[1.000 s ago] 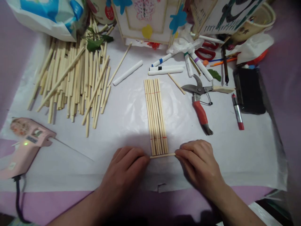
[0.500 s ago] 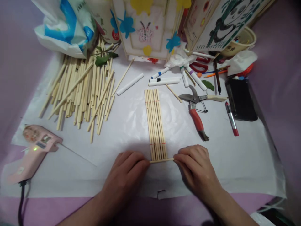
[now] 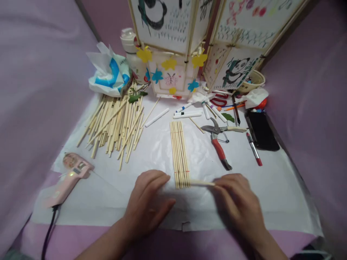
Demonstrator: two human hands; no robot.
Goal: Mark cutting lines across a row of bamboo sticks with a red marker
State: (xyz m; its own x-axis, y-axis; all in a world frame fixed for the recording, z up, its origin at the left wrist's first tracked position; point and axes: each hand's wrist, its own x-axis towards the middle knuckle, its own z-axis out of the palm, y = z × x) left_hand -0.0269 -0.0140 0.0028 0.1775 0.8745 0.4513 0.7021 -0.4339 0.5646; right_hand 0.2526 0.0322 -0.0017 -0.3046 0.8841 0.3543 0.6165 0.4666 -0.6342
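Note:
Several thin wooden sticks (image 3: 179, 153) lie side by side in a flat strip on the white sheet, with red pencil-like marks across them near both ends. My right hand (image 3: 238, 198) pinches one end of a short wooden stick (image 3: 202, 183), slightly blurred, whose other end reaches the strip's lower right corner. To the left of the strip is my left hand (image 3: 149, 198), empty, its thumb and fingers apart. Pruning shears (image 3: 220, 148) with a red handle lie to the right of the strip, jaws spread.
A large pile of wooden sticks (image 3: 114, 126) lies at left, behind a pink glue gun (image 3: 72, 177) with a lit light. White markers (image 3: 187, 115), a black phone (image 3: 261, 130) and a red-and-silver pen (image 3: 254, 149) lie around. Decorated paper lanterns (image 3: 170, 72) stand at the back.
My left hand has let go of the short stick and opened. My right hand has drawn the stick rightward, away from along the strip's lower end. The head view has shifted to show more of the back.

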